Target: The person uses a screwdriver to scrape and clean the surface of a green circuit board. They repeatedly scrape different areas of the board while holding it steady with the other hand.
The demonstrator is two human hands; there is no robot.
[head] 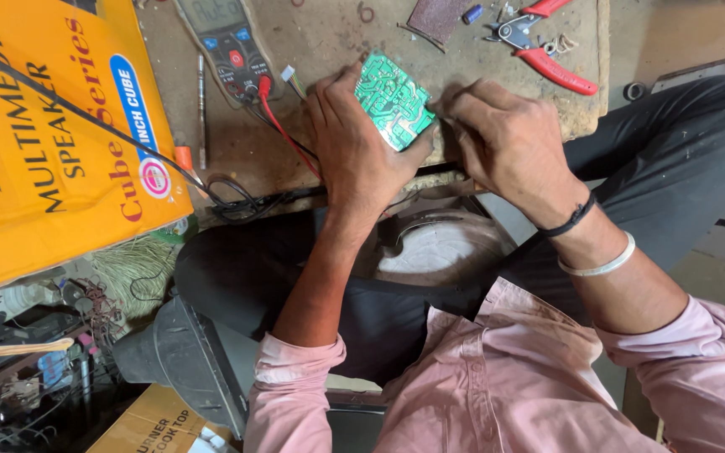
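Both hands are on a small green circuit board point(393, 101) at the near edge of a worn, scratched workbench point(320, 42), copper-trace side facing up. Left hand point(356, 147) is wrapped around the board's left and bottom edges, thumb and fingers clamped on it, so the board sits tilted in that grip. Right hand point(501, 138) comes in from the right with fingers bunched at the board's right edge, touching it; can't tell if it's pinching a little tool or just the board itself. Just left of the board there's a digital multimeter point(226, 46) lying flat, with a red test lead point(289, 138) running down under the left hand and black wires point(241, 201) tangled at the bench edge. Red-handled pliers point(547, 46) sit at the top right, well apart from the hands. A big yellow cardboard box point(44, 143) fills the left side. Black band and a white bangle point(602, 267) are on the right wrist.
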